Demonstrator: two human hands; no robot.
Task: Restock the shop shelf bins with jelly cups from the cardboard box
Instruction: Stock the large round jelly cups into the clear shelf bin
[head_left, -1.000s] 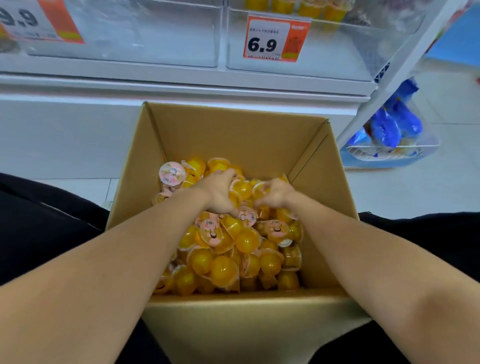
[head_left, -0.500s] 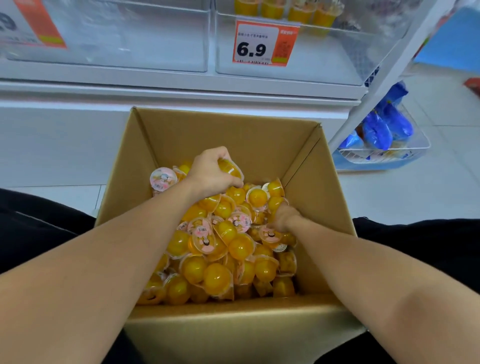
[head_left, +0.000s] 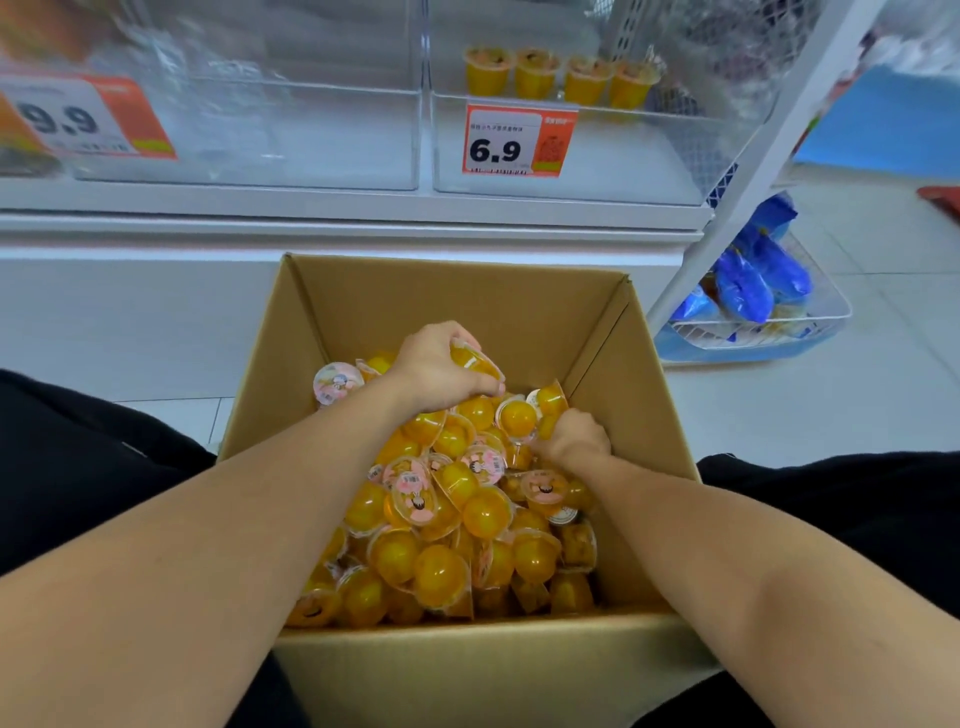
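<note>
Far left on the shelf, an orange-and-white price tag (head_left: 78, 117) reads "9.9", blurred at the edge; its small print cannot be read. It hangs on a clear bin (head_left: 249, 135) whose contents cannot be made out. Just right of it, a second bin (head_left: 623, 161) carries a tag (head_left: 519, 141) reading "6.9", with small Chinese print too fine to read. A row of four yellow cups (head_left: 561, 75) stands upright at the back of this bin.

Below, an open box (head_left: 457, 301) sits between the person's dark-clothed legs, about half full of jelly cups (head_left: 467, 509), yellow domes jumbled with pink cartoon-printed lids; the lid writing cannot be read.

The left hand (head_left: 439, 366) is raised over the far part of the pile, fingers curled round one yellow cup (head_left: 474, 359), which is lifted just clear of the heap. The right hand (head_left: 574, 441) is down among the cups near the box's right wall, fingers curled into the pile and hidden there; whether it grips one I cannot tell.

Far right, on the tiled floor, a white wire basket (head_left: 810, 325) holds blue packets (head_left: 753, 280).
</note>
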